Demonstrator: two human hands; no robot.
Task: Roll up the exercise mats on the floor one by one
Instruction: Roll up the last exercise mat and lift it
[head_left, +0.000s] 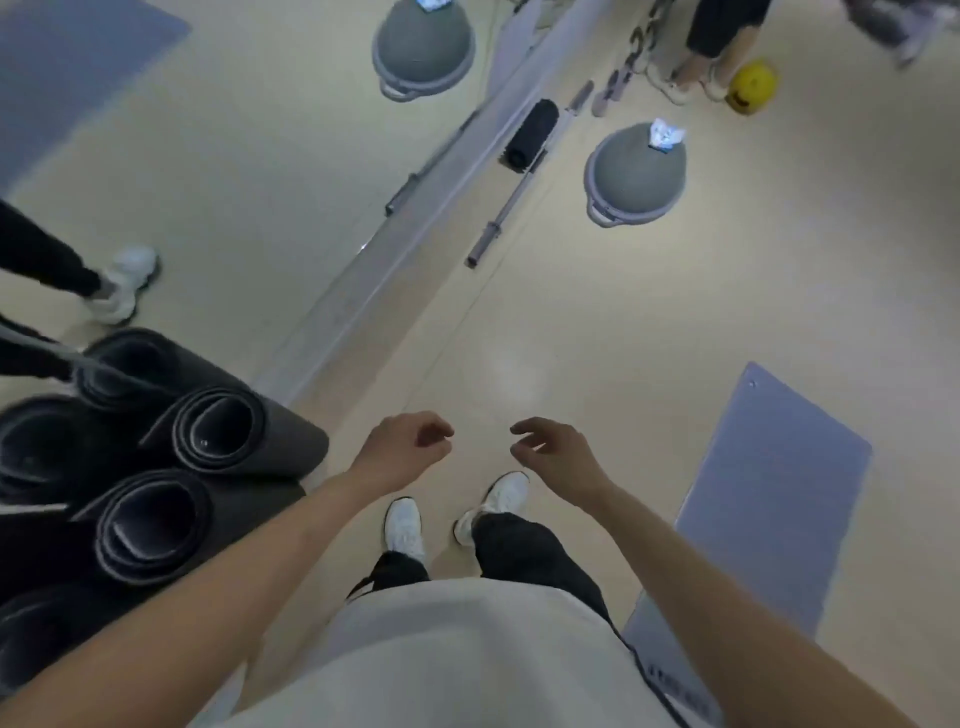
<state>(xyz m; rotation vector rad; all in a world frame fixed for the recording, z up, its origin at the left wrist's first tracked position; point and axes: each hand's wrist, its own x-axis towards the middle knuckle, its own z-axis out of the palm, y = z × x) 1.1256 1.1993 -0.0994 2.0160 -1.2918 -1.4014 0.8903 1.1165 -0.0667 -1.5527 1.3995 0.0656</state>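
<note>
My left hand (402, 447) and right hand (556, 454) hang above my shoes (404, 525), fingers loosely curled, gripping nothing. The mat (769, 499) to roll lies flat on the floor (571, 322) right of the shoes: thin, blue-grey, matte, round-cornered. I'd step to its short end, crouch, then roll tight and square so the edges line up. Left of the shoes, dark foam rolls (208, 431) lie stacked, spiral ends showing

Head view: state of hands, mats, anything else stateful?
left hand: empty, fingers loosely curled.
right hand: empty, fingers loosely curled.
blue mat: unrolled, flat on floor.
dark mats: rolled, piled together.
balance dome: dome side up, small item on top.
</note>
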